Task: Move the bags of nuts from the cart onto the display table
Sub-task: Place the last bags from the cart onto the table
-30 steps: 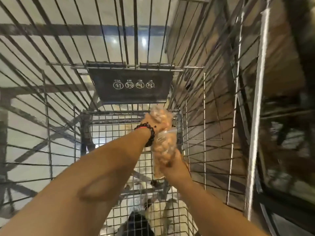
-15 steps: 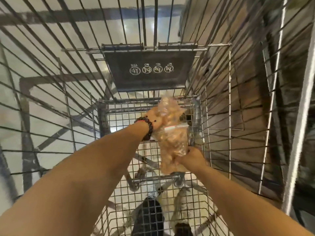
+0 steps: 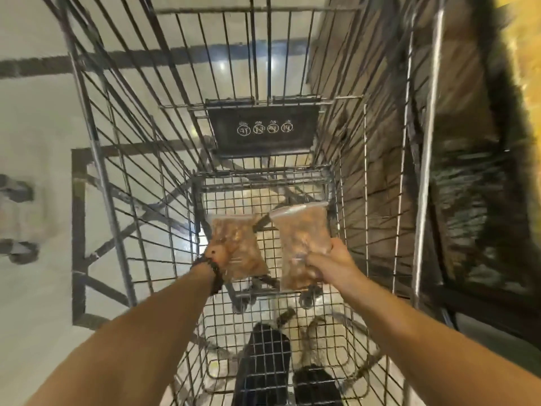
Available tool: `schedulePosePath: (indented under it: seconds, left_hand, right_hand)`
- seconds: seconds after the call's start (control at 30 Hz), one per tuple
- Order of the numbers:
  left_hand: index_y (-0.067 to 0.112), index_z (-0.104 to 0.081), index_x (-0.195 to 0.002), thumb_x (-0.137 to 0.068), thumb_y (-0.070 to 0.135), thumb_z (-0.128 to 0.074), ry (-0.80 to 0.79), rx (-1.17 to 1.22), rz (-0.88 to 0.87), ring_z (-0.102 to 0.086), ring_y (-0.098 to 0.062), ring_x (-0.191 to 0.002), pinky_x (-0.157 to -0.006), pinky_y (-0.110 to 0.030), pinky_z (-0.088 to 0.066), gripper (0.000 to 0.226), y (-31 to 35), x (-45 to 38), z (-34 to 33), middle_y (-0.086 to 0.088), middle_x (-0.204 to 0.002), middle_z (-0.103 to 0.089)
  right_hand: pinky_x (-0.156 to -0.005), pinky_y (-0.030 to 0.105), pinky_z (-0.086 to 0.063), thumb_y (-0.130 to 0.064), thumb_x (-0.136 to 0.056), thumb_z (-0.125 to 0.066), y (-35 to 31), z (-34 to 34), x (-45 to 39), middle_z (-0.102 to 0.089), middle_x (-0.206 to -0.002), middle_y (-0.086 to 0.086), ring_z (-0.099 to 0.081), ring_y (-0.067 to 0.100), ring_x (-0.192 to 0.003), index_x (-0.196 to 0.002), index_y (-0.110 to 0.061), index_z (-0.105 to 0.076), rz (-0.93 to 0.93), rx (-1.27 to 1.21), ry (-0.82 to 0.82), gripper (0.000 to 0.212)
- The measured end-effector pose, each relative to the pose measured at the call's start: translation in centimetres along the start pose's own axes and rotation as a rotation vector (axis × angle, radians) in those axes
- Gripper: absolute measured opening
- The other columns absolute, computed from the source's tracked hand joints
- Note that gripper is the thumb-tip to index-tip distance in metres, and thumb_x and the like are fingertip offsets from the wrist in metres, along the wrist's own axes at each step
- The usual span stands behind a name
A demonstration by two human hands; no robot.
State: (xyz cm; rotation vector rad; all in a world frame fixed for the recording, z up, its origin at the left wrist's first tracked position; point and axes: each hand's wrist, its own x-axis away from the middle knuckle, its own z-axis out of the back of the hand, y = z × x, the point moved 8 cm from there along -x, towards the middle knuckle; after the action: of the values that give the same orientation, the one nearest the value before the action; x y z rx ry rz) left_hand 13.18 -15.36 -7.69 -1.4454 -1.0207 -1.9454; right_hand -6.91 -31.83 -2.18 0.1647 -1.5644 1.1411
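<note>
I look down into a wire shopping cart (image 3: 123, 183). Both my arms reach into its basket. My left hand (image 3: 218, 254), with a dark bead bracelet on the wrist, grips the lower left edge of one clear bag of brown nuts (image 3: 238, 244). My right hand (image 3: 328, 263) holds a second clear bag of nuts (image 3: 303, 238) by its lower part, fingers curled round it. The two bags hang side by side, apart, above the cart's mesh floor (image 3: 263, 332). The display table is not clearly in view.
A folded black child-seat flap (image 3: 263, 128) with white icons sits at the cart's far end. Cart walls close in on both sides. A brown panelled surface (image 3: 380, 142) rises on the right. Pale floor (image 3: 35, 142) with dark lines lies to the left. Dark shoes (image 3: 265, 364) show through the mesh.
The two bags, held pressed together before, are now separated, one in each hand. Both hands have risen and drawn back from the cart's far end.
</note>
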Motion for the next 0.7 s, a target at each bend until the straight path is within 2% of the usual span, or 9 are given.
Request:
schedulePosePath:
  seconds: [0.07, 0.13, 0.23, 0.3, 0.37, 0.43, 0.5, 0.6, 0.7]
  left_hand:
    - [0.014, -0.061, -0.088, -0.103, 0.025, -0.047, -0.110, 0.067, 0.048, -0.064, -0.021, -0.062, -0.066, -0.036, -0.053, 0.023, -1.2, 2.8, -0.7, -0.006, -0.072, -0.067]
    - [0.008, -0.060, -0.087, -0.104, 0.024, -0.045, -0.195, 0.128, 0.055, -0.065, -0.024, -0.058, -0.053, -0.033, -0.056, 0.028, -1.6, 6.2, -1.8, -0.009, -0.072, -0.067]
    - [0.005, -0.061, -0.107, -0.104, 0.028, -0.042, -0.270, 0.270, 0.026, -0.072, -0.031, -0.071, -0.053, -0.038, -0.060, 0.031, -0.9, 10.6, -2.8, -0.016, -0.080, -0.075]
    - [0.005, -0.060, -0.112, -0.104, 0.025, -0.043, -0.326, 0.324, -0.014, -0.072, -0.032, -0.072, -0.054, -0.040, -0.061, 0.028, 0.4, 14.0, -3.3, -0.016, -0.077, -0.076]
    - [0.006, -0.062, -0.108, -0.098, 0.024, -0.051, -0.408, 0.325, -0.097, -0.071, -0.030, -0.071, -0.055, -0.039, -0.060, 0.023, 2.4, 17.7, -4.0, -0.014, -0.079, -0.076]
    - [0.005, -0.061, -0.118, -0.087, 0.028, -0.062, -0.472, 0.301, -0.220, -0.070, -0.031, -0.081, -0.058, -0.038, -0.059, 0.038, 4.4, 21.4, -4.7, -0.016, -0.099, -0.075]
    - [0.004, -0.057, -0.130, -0.080, 0.025, -0.067, -0.492, 0.245, -0.345, -0.071, -0.031, -0.077, -0.047, -0.035, -0.057, 0.056, 5.7, 24.5, -5.0, -0.019, -0.108, -0.072]
    - [-0.002, -0.054, -0.128, -0.064, 0.013, -0.081, -0.563, 0.118, -0.527, -0.073, -0.022, -0.062, -0.045, -0.031, -0.057, 0.071, 6.7, 30.5, -5.8, -0.011, -0.085, -0.076]
    - [0.007, -0.059, -0.119, -0.026, 0.032, -0.102, -0.639, -0.054, -0.692, -0.075, -0.022, -0.079, -0.060, -0.032, -0.060, 0.106, 7.0, 36.1, -7.5, -0.007, -0.093, -0.078]
  right_hand:
    - [-0.059, 0.027, -0.056, 0.006, -0.082, -0.073, -1.9, 1.0, 2.1, -0.069, -0.073, 0.002, -0.068, 0.011, -0.063, -0.080, -0.010, -0.065, 0.016, -0.051, 0.021, 0.018]
    - [-0.051, 0.020, -0.052, 0.003, -0.081, -0.076, -3.9, 2.2, 4.3, -0.070, -0.067, -0.003, -0.068, 0.005, -0.056, -0.088, -0.006, -0.065, 0.046, -0.104, 0.005, 0.016]
    - [-0.054, 0.021, -0.053, -0.001, -0.078, -0.080, -6.9, 4.9, 8.0, -0.075, -0.068, -0.004, -0.071, 0.006, -0.060, -0.097, -0.011, -0.062, 0.102, -0.173, 0.036, 0.029]
    - [-0.060, 0.027, -0.055, 0.001, -0.075, -0.082, -9.2, 6.5, 10.6, -0.075, -0.075, -0.003, -0.071, 0.007, -0.066, -0.103, -0.013, -0.061, 0.158, -0.158, 0.077, 0.038]
    - [-0.068, 0.043, -0.058, -0.001, -0.066, -0.088, -11.2, 8.1, 13.2, -0.075, -0.094, 0.008, -0.072, 0.017, -0.077, -0.113, -0.011, -0.060, 0.215, -0.172, 0.098, 0.056]
    - [-0.076, 0.054, -0.055, -0.004, -0.058, -0.087, -12.7, 9.5, 16.6, -0.074, -0.105, 0.015, -0.071, 0.027, -0.084, -0.121, -0.012, -0.060, 0.269, -0.250, 0.078, 0.070]
    - [-0.088, 0.054, -0.052, -0.004, -0.058, -0.084, -13.0, 10.9, 20.0, -0.074, -0.111, 0.016, -0.071, 0.031, -0.093, -0.124, -0.013, -0.061, 0.334, -0.403, 0.041, 0.070]
    - [-0.101, 0.057, -0.047, -0.010, -0.046, -0.095, -12.0, 12.9, 25.2, -0.073, -0.114, 0.019, -0.070, 0.035, -0.103, -0.128, -0.007, -0.061, 0.435, -0.674, -0.070, 0.089]
    - [-0.072, 0.045, -0.062, -0.009, -0.029, -0.100, -10.2, 14.4, 30.0, -0.077, -0.088, 0.014, -0.076, 0.028, -0.075, -0.106, -0.009, -0.071, 0.460, -0.895, -0.207, 0.083]
